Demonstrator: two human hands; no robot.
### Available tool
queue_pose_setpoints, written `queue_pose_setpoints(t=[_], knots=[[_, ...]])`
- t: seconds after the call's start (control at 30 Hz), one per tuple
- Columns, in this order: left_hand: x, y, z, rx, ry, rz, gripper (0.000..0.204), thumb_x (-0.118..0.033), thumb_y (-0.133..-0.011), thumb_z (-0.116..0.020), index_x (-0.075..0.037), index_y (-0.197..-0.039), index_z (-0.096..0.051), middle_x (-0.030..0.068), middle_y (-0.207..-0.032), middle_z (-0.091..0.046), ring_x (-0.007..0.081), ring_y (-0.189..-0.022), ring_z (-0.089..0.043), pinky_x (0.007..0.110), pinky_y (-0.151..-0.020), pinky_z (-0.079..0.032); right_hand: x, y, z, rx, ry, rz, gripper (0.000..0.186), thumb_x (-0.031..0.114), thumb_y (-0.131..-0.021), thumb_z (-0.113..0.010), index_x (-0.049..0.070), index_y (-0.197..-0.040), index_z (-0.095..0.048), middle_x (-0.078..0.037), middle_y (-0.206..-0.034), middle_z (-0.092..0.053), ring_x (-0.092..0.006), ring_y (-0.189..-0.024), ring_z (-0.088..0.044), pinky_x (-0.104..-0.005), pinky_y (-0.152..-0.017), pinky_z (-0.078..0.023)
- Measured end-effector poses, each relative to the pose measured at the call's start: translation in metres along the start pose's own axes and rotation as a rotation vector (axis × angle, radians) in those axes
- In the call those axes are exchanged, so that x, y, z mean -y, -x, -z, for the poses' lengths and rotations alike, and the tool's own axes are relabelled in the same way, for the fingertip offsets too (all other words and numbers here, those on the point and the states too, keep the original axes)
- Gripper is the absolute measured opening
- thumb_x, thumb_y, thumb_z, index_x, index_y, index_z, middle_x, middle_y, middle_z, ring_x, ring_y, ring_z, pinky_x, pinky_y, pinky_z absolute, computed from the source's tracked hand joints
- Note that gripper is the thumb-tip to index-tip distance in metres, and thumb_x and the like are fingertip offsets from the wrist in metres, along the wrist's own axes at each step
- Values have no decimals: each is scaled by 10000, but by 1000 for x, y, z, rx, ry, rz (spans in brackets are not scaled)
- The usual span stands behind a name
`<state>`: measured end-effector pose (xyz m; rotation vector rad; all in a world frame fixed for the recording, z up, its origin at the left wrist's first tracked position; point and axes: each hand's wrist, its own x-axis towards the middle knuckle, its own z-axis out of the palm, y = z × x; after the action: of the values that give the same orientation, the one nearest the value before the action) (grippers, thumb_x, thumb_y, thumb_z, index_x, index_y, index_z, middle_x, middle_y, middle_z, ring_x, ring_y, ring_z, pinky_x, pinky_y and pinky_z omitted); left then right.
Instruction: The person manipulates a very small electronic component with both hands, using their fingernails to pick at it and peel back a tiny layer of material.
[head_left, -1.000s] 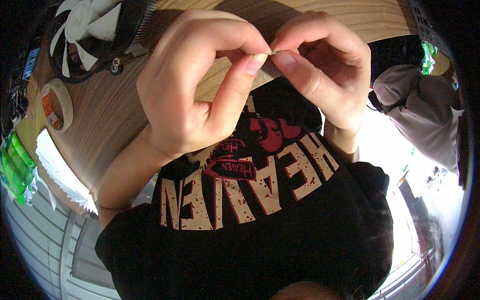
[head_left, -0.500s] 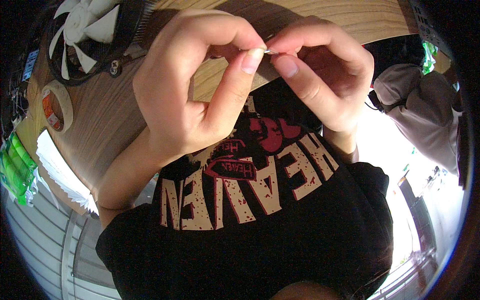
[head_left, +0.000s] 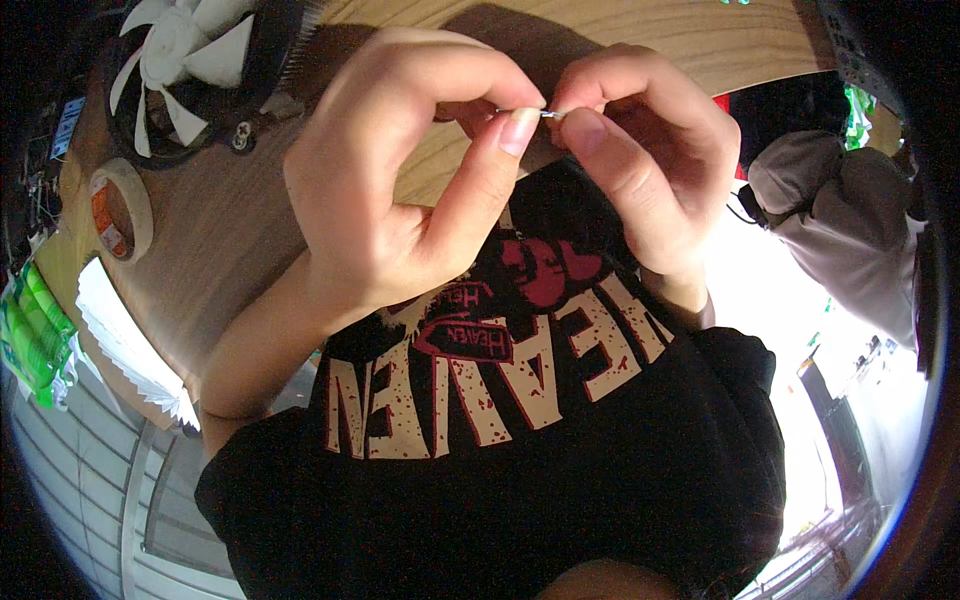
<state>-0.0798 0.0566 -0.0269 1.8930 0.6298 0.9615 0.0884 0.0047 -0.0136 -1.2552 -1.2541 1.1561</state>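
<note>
A tiny thin silvery piece (head_left: 548, 114), too small to identify, is pinched between both hands near the top middle. My left hand (head_left: 392, 170) grips its left end with thumb tip and index finger, the fingers curved into a loop. My right hand (head_left: 650, 160) pinches the right end the same way, thumb tip almost meeting the left one. Both hands are raised over my black printed T-shirt (head_left: 480, 500) and the wooden tabletop (head_left: 710, 40) behind them.
At upper left lie a white-bladed fan (head_left: 175, 70), a small metal piece (head_left: 241, 137) and a tape roll (head_left: 140, 220). White papers (head_left: 125, 340) and a green pack (head_left: 35, 330) are at the left edge. Grey fabric (head_left: 830, 220) lies at the right.
Both hands have shifted slightly down over the last half second, still pinching the small piece. Their grips look much the same, with the right thumb a little higher on the piece.
</note>
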Motion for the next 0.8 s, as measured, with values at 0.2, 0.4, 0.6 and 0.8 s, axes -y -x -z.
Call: queue_pose_setpoints(t=[0.2, 0.4, 0.6, 0.8], knots=[[-1, -3, 2, 29, -33, -24, 185, 27, -857, -452, 67, -1029, -507, 156, -945, -539, 140, -684, -580, 224, -619, -459, 6, -6, 7, 23, -38, -67, 89, 17, -757, -502, -43, -805, -546, -53, -754, -551, -87, -683, -498, -199, -627, -381], [-3, 1, -1, 42, 76, 90, 246, 72, -808, -533, 63, -1054, -513, 144, -994, -554, 147, -758, -592, 243, -701, -483, 10, -8, 5, 35, -150, -106, 75, 10, -754, -508, -37, -798, -547, -37, -748, -547, -76, -683, -490, -193, -621, -373], [-1, 1, -3, -11, 120, 81, 252, 74, -779, -593, 46, -1024, -544, 123, -958, -587, 140, -776, -594, 233, -670, -493, 14, -7, 2, 39, -196, -138, 70, 2, -756, -527, -35, -810, -553, -26, -754, -548, -66, -687, -488, -182, -626, -367], [-7, 0, -1, -25, 173, 160, 185, 76, -791, -580, 38, -971, -565, 110, -899, -589, 122, -674, -589, 216, -608, -487, 14, -6, 4, 45, -182, -123, 70, 5, -765, -536, -33, -819, -559, -26, -763, -552, -64, -692, -490, -181, -632, -368]])
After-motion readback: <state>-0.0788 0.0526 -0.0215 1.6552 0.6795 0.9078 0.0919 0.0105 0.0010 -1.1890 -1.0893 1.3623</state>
